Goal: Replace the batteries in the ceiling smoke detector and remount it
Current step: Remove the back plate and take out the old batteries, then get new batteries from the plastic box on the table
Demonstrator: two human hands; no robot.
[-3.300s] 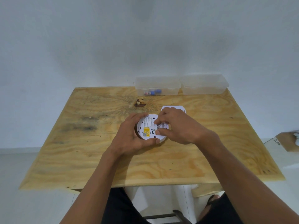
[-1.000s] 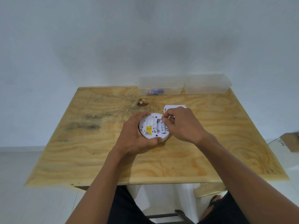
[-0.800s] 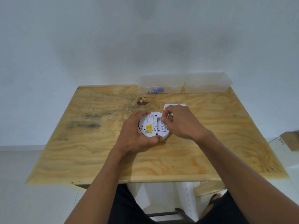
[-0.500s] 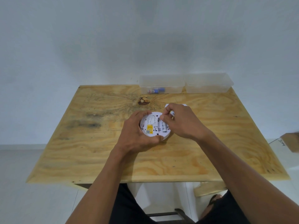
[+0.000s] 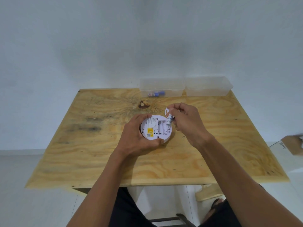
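A round white smoke detector (image 5: 155, 128) lies back-up on the wooden table (image 5: 98, 153), its battery bay exposed and a yellow label on its back. My left hand (image 5: 136, 138) grips its left and near rim. My right hand (image 5: 186, 122) pinches a white battery (image 5: 169, 119), tilted, just above the detector's right edge. A white mounting plate (image 5: 166, 111) lies behind the detector, mostly hidden by my right hand.
Two clear plastic boxes stand at the table's far edge: the left box (image 5: 161, 87) holds a few small batteries (image 5: 155, 94), the right box (image 5: 208, 86) looks empty. A cardboard box (image 5: 293, 145) sits on the floor at the right.
My right hand has lifted a battery out of the detector's bay and drawn it up and to the right. My left hand still holds the detector in place.
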